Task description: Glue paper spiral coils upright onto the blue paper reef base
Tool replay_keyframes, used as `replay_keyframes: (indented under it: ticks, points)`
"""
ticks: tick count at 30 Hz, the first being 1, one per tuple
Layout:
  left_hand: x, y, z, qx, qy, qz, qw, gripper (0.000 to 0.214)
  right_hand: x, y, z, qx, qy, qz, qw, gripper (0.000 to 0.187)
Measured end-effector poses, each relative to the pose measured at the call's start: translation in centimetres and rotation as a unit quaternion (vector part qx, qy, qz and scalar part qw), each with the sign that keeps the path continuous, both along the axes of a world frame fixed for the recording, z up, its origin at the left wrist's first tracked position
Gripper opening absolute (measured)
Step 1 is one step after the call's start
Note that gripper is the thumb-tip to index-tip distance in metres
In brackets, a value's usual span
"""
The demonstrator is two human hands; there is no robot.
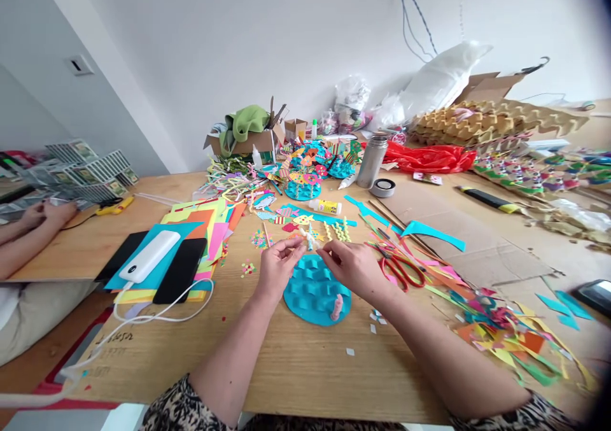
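Observation:
My left hand [277,267] and my right hand [352,267] are raised just above a round blue painted egg-tray piece [315,291] on the wooden table. Both pinch a small pale craft piece [310,240] between their fingertips; I cannot make out what it is. A small pink roll [337,306] stands on the blue piece's near right edge. Red-handled scissors [398,267] lie just right of my right hand.
Coloured paper sheets [210,224], two black phones and a white power bank [149,257] lie to the left. Paper scraps [506,329] cover the right side. A glue bottle [326,207], a metal flask [372,162], tape [382,188] and egg trays [482,122] sit further back. Another person's hands [45,214] rest at far left.

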State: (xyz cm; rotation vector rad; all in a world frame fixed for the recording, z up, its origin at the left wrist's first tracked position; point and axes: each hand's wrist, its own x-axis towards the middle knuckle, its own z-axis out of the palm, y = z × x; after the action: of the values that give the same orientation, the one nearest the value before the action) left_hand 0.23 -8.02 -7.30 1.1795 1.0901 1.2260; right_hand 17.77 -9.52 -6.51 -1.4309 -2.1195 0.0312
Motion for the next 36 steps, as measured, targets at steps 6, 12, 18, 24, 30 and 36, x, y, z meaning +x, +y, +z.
replay_keyframes:
  ticks: [6,12,18,24,30,36]
  points:
    - [0.3,-0.5,0.7,0.004,-0.021,-0.027,0.999,0.029,-0.3,-0.2,-0.5,-0.038,0.048,0.073,0.995,0.03]
    - [-0.1,0.1,0.5,-0.057,-0.082,-0.031,0.994,0.031,0.4,0.2,0.1,-0.192,0.269,0.058,0.942,0.042]
    - [-0.4,0.2,0.3,-0.055,-0.067,-0.063,0.994,0.029,1.4,0.6,0.2,-0.282,0.37,0.057,0.883,0.046]
    - [-0.3,-0.6,0.8,-0.035,0.012,-0.155,0.987,0.028,0.6,0.1,0.6,-0.304,0.428,0.104,0.845,0.041]
    - [-0.1,-1.2,1.4,-0.024,0.075,-0.212,0.974,0.03,-0.1,-0.2,1.1,-0.32,0.446,0.107,0.829,0.043]
    - [-0.1,-1.0,0.9,0.0,0.119,-0.232,0.965,0.025,-0.6,-0.3,0.9,-0.319,0.453,0.099,0.827,0.038]
